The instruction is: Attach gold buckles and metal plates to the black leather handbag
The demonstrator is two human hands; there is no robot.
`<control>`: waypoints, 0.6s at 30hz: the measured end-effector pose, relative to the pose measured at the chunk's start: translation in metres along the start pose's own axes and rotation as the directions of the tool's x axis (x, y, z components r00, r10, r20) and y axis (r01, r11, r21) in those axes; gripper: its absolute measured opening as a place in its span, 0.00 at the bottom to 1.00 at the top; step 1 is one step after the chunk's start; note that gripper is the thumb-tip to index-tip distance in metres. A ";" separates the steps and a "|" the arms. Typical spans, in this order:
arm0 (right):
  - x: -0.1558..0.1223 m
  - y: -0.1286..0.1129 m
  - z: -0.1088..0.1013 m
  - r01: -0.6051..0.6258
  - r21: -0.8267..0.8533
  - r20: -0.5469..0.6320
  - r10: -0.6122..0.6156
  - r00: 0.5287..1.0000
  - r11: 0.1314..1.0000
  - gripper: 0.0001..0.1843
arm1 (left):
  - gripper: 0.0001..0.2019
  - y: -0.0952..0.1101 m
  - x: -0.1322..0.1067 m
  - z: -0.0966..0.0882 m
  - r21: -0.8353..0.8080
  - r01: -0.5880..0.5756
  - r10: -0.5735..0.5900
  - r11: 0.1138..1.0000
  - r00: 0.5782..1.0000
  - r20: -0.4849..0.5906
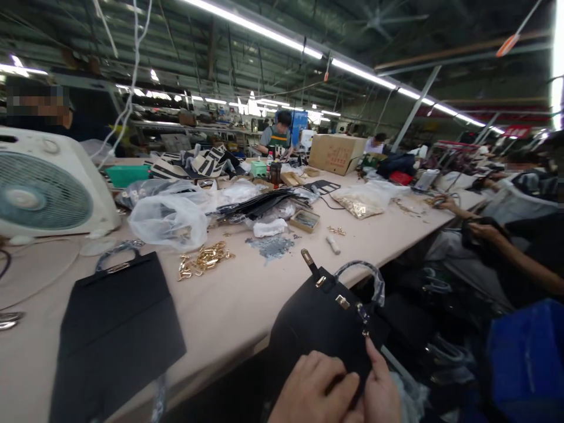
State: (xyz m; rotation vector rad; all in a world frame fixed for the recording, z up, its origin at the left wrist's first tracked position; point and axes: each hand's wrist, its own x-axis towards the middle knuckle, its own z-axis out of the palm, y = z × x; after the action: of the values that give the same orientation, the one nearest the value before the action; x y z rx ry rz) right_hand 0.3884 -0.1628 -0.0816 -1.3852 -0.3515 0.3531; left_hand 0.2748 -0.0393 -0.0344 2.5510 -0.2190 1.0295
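A black handbag leans against the table's front edge, with gold-coloured fittings and a turn-lock on its front. Its looped handle is wrapped in clear plastic. My left hand has its fingers curled over the lower part of the bag. Beside it, my right hand grips the bag's right side, one digit stretched up to a small gold fitting. What lies between the two hands is hidden. A second black handbag lies flat on the table to the left.
Gold-coloured metal pieces are heaped on the table, near grey bits and a small open box. A white fan stands at left. Further back are plastic bags and a carton. A co-worker's arm is at right.
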 end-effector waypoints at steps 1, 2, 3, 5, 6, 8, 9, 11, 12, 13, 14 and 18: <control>0.001 -0.005 0.001 -0.024 0.044 -0.030 0.025 0.999 0.999 0.35 | 0.14 -0.006 -0.001 -0.006 -0.029 0.013 -0.013 1.000 1.000 0.006; 0.002 -0.010 0.002 -0.052 0.095 -0.053 0.057 0.997 0.994 0.34 | 0.17 -0.012 -0.002 -0.011 -0.034 0.047 -0.047 0.998 0.999 -0.007; 0.004 -0.015 0.003 -0.077 0.148 -0.069 0.088 0.994 0.986 0.33 | 0.21 -0.019 -0.005 -0.014 -0.021 0.111 -0.112 0.994 0.993 -0.044; 0.008 -0.025 0.005 -0.121 0.248 -0.072 0.142 0.987 0.961 0.32 | 0.28 -0.034 -0.009 -0.018 0.005 0.303 -0.299 0.953 0.942 -0.154; 0.009 -0.030 0.006 -0.138 0.282 -0.056 0.160 0.986 0.949 0.31 | 0.32 -0.040 -0.011 -0.019 -0.004 0.408 -0.400 0.913 0.894 -0.201; 0.012 -0.040 0.005 -0.170 0.296 0.016 0.173 0.985 0.940 0.33 | 0.38 -0.052 -0.012 -0.023 -0.086 0.570 -0.575 0.817 0.796 -0.192; 0.013 -0.044 0.004 -0.195 0.303 0.059 0.186 0.981 0.933 0.34 | 0.39 -0.056 -0.011 -0.026 -0.151 0.618 -0.635 0.771 0.764 -0.116; 0.012 -0.052 0.002 -0.284 0.362 0.147 0.247 0.958 0.888 0.35 | 0.33 -0.060 -0.008 -0.032 -0.287 0.668 -0.664 0.687 0.737 0.127; 0.010 -0.055 0.001 -0.340 0.417 0.182 0.289 0.940 0.843 0.34 | 0.28 -0.061 -0.006 -0.033 -0.337 0.682 -0.644 0.649 0.728 0.235; 0.007 -0.058 0.000 -0.384 0.479 0.202 0.326 0.923 0.790 0.32 | 0.24 -0.060 -0.004 -0.034 -0.367 0.694 -0.624 0.620 0.719 0.305; 0.004 -0.059 0.000 -0.399 0.534 0.202 0.346 0.916 0.745 0.29 | 0.22 -0.059 -0.002 -0.033 -0.379 0.703 -0.624 0.601 0.710 0.328; -0.006 -0.059 -0.004 -0.253 0.590 0.005 0.310 0.951 0.767 0.30 | 0.22 -0.057 0.003 -0.023 -0.319 0.733 -0.696 0.601 0.676 0.243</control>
State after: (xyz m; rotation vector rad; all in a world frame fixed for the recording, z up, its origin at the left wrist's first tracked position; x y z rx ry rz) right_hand 0.3870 -0.1774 -0.0240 -0.8296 0.0584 0.5899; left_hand 0.2783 0.0217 -0.0337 1.9927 0.5125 0.4695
